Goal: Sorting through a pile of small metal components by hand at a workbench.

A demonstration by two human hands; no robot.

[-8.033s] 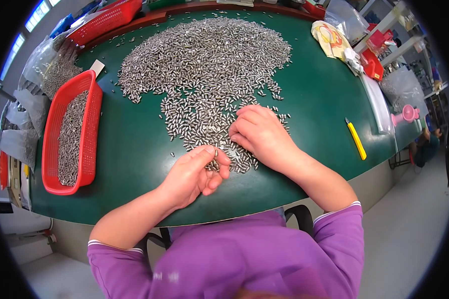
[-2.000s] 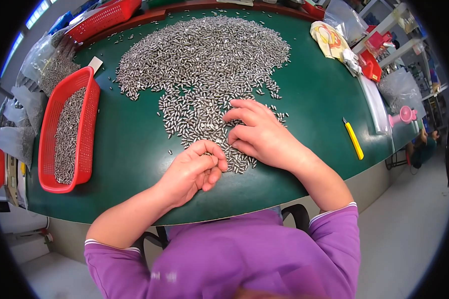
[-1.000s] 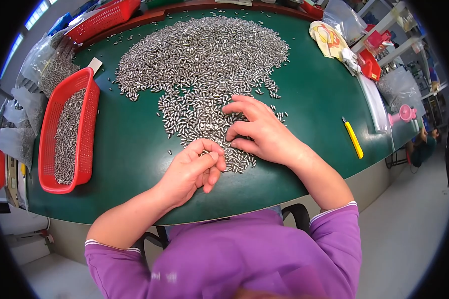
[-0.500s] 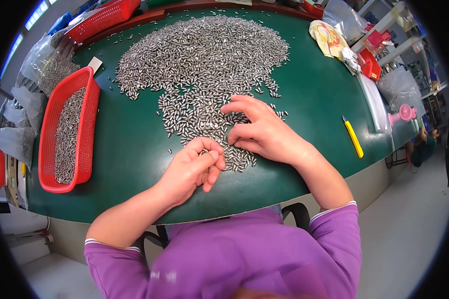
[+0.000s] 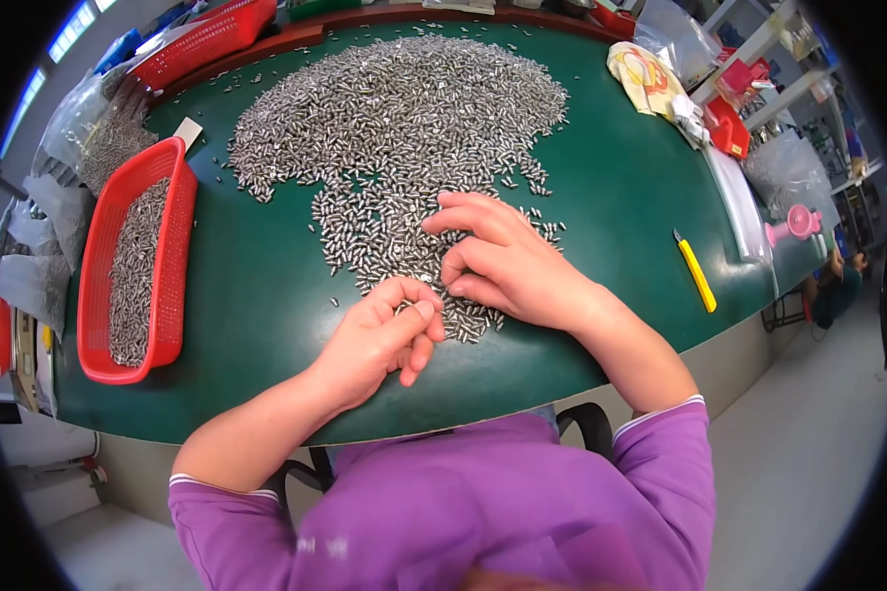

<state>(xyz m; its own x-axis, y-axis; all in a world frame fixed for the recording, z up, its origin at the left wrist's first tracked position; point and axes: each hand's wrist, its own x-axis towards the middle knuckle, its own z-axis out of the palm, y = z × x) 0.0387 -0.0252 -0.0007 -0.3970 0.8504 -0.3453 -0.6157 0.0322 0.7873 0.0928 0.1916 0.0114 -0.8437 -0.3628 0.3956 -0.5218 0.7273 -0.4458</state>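
A wide heap of small silvery metal pins (image 5: 404,108) covers the middle of the green table (image 5: 611,227), narrowing into a strip toward me. At the near end of this strip is my left hand (image 5: 384,335), its thumb pressed to the curled index finger. Whatever lies in that pinch is too small to make out. My right hand (image 5: 508,261) hovers over the strip's right side, thumb and index tips brought close together, the other fingers stretched out loosely above the pins. Its fingertips are close to those of my left hand; anything between them is hidden.
On the left stands a red perforated basket (image 5: 182,256) partly filled with similar pins, beside clear bags (image 5: 34,281) of parts. A yellow cutter knife (image 5: 696,273) and a pink handheld fan (image 5: 796,225) lie right. A cream cloth bag (image 5: 646,79) sits far right.
My right hand has shifted slightly left, closer to my left hand, its thumb and index still together. My left hand keeps its pinch and has barely moved.
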